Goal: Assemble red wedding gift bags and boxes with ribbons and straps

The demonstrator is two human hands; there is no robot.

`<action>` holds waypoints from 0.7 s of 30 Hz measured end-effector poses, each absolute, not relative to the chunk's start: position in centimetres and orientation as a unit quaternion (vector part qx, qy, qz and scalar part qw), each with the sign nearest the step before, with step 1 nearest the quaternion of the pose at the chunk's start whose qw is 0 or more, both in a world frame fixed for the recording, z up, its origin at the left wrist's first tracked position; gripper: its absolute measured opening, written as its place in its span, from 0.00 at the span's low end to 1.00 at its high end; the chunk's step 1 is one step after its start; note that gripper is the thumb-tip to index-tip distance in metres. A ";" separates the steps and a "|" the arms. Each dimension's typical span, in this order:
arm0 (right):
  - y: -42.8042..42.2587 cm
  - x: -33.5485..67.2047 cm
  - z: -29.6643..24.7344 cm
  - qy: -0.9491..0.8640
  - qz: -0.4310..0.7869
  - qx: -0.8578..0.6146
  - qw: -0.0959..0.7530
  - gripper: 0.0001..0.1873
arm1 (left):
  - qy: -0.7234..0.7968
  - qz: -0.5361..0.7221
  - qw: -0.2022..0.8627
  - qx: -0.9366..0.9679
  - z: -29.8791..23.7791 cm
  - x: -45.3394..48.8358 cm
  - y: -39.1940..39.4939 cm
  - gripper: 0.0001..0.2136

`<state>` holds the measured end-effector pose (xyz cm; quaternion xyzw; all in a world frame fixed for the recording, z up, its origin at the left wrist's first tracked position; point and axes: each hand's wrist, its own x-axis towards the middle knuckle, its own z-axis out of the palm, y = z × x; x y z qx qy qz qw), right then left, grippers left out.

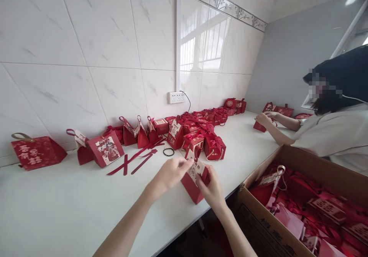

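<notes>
Both my hands hold a small red gift box [192,186] just above the white counter's [57,203] front edge. My left hand [170,173] pinches the box's top at its white printed tag. My right hand [213,188] grips the box's right side, fingers closed on it. Loose red ribbons [135,159] and a black hair tie [168,152] lie on the counter just beyond my hands.
Many red gift boxes [201,132] line the tiled wall, with a larger red bag [37,152] at far left. An open cardboard carton [276,218] full of red boxes stands at lower right. Another person [333,130] at the right handles a red box [260,126].
</notes>
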<state>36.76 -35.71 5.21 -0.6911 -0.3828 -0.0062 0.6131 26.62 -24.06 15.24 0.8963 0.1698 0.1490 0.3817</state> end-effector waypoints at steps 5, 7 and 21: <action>-38.9 37.8 8.2 -0.273 0.108 -0.639 0.711 0.20 | 0.162 0.194 0.416 0.873 16.2 28.5 -23.7 0.19; -40.2 37.6 9.5 -0.247 0.139 -0.604 0.745 0.21 | 0.137 0.190 0.456 0.858 16.6 29.3 -24.2 0.21; -42.8 36.2 11.5 -0.281 0.212 -0.569 0.743 0.13 | 0.073 0.189 0.528 0.825 19.1 27.2 -27.1 0.11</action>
